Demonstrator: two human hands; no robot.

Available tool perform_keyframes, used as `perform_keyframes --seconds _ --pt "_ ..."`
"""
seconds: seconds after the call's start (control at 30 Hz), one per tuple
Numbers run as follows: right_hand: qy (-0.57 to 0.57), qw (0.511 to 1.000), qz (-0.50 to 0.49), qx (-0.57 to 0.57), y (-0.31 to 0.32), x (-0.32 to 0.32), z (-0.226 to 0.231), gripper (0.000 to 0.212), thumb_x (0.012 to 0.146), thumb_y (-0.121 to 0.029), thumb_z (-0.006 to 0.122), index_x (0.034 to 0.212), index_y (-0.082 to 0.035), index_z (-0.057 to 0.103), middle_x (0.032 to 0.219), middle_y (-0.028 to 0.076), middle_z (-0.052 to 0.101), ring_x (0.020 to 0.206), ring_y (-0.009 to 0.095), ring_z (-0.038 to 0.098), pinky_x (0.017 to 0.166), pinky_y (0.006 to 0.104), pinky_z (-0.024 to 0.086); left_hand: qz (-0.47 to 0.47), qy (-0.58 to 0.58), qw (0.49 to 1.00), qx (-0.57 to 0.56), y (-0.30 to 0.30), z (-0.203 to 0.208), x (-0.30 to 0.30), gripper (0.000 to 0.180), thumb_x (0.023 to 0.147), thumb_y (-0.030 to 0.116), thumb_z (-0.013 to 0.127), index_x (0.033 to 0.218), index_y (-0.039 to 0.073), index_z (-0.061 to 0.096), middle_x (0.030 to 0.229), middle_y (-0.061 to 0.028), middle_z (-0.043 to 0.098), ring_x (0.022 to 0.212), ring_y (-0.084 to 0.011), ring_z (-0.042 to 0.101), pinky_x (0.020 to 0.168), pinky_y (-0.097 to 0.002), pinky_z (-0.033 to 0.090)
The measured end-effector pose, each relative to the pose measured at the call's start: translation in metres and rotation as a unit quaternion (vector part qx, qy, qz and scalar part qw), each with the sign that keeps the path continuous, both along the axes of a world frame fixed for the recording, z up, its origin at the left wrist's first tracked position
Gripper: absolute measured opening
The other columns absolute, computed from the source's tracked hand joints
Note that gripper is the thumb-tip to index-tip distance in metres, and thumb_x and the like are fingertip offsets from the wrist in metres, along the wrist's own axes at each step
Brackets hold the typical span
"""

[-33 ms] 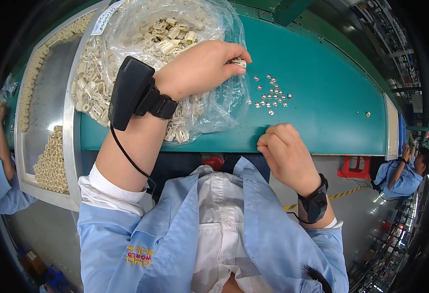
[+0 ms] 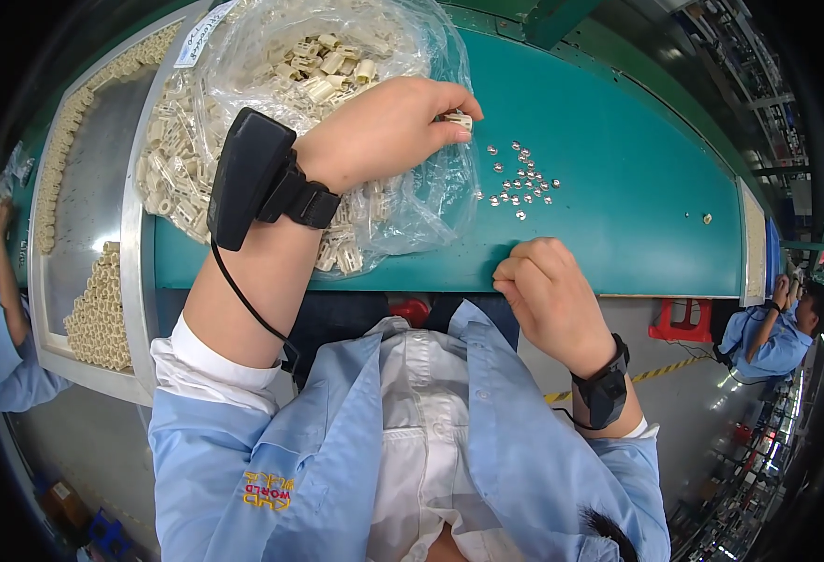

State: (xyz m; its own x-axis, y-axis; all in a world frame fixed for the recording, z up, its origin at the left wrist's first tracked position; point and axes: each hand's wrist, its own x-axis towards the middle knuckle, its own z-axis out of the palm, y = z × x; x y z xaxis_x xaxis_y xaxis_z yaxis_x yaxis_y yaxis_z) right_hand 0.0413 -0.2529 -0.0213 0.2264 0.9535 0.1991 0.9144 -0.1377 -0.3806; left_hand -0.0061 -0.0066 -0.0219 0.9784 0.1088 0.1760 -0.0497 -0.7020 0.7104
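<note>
My left hand reaches over a clear plastic bag. Between its thumb and fingers is a small cream plastic fitting, partly covered by the fingertips. Inside and around the bag lies a heap of similar cream fittings. My right hand is closed at the near edge of the green work surface, its fingers curled together. Whatever those fingers hold, if anything, is hidden. Beyond it, several small shiny metal pieces are scattered to the right of the bag.
A metal-framed tray at the left holds rows of cream fittings. Two tiny pieces lie far right. A red stool stands beyond the near edge. Other people in blue sit at both sides.
</note>
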Motion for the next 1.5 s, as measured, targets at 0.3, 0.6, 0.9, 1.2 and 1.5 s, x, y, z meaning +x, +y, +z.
perform_keyframes --seconds 0.3,0.6,0.9,1.2,1.5 --pt "0.023 0.999 -0.024 0.034 -0.013 -0.001 -0.001 0.036 0.068 -0.014 0.07 0.1 -0.004 0.058 0.088 0.009 0.052 0.081 0.027 0.05 0.072 0.0347 0.042 -0.003 -0.001 1.0 -0.01 -0.002 -0.002 0.0 0.026 0.083 0.021 0.058 0.104 0.006 0.059 0.09 -0.015 0.063 0.085 -0.0295 0.06 0.075 -0.0351 0.047" --pt "-0.044 0.997 -0.006 0.061 -0.022 -0.005 -0.012 0.039 0.064 -0.01 0.073 0.101 -0.004 0.062 0.085 0.007 0.052 0.079 0.025 0.05 0.07 0.0339 0.042 -0.009 -0.019 1.0 -0.015 -0.001 -0.007 0.0 0.025 0.085 0.017 0.058 0.106 0.006 0.059 0.077 -0.0063 0.057 0.071 -0.0144 0.054 0.065 -0.0267 0.044" --pt "-0.062 0.989 0.0 0.131 -0.025 -0.012 -0.023 0.027 0.065 -0.002 0.07 0.09 -0.003 0.063 0.078 0.006 0.052 0.075 0.024 0.051 0.066 0.0341 0.043 -0.01 -0.019 1.0 -0.014 -0.001 -0.007 -0.002 0.024 0.085 0.016 0.058 0.107 0.006 0.058 0.074 -0.0052 0.055 0.069 -0.0124 0.052 0.064 -0.0255 0.043" --pt "0.108 0.972 -0.1 0.181 -0.004 0.019 0.004 0.011 0.08 0.003 0.058 0.09 -0.001 0.057 0.081 0.007 0.055 0.073 0.017 0.053 0.066 0.0243 0.043 0.005 -0.032 0.987 -0.16 -0.001 -0.001 0.003 0.025 0.082 0.013 0.06 0.106 0.004 0.058 0.083 -0.008 0.06 0.076 -0.0163 0.058 0.069 -0.0264 0.046" --pt "0.345 0.926 -0.055 0.141 0.084 0.068 0.037 0.015 0.085 -0.001 0.053 0.098 0.001 0.06 0.085 0.003 0.057 0.075 0.01 0.053 0.07 0.0212 0.045 0.033 -0.051 0.919 -0.39 0.002 0.012 0.0 0.023 0.083 0.01 0.061 0.104 0.002 0.058 0.087 -0.0003 0.06 0.081 -0.0071 0.054 0.073 -0.0212 0.045"
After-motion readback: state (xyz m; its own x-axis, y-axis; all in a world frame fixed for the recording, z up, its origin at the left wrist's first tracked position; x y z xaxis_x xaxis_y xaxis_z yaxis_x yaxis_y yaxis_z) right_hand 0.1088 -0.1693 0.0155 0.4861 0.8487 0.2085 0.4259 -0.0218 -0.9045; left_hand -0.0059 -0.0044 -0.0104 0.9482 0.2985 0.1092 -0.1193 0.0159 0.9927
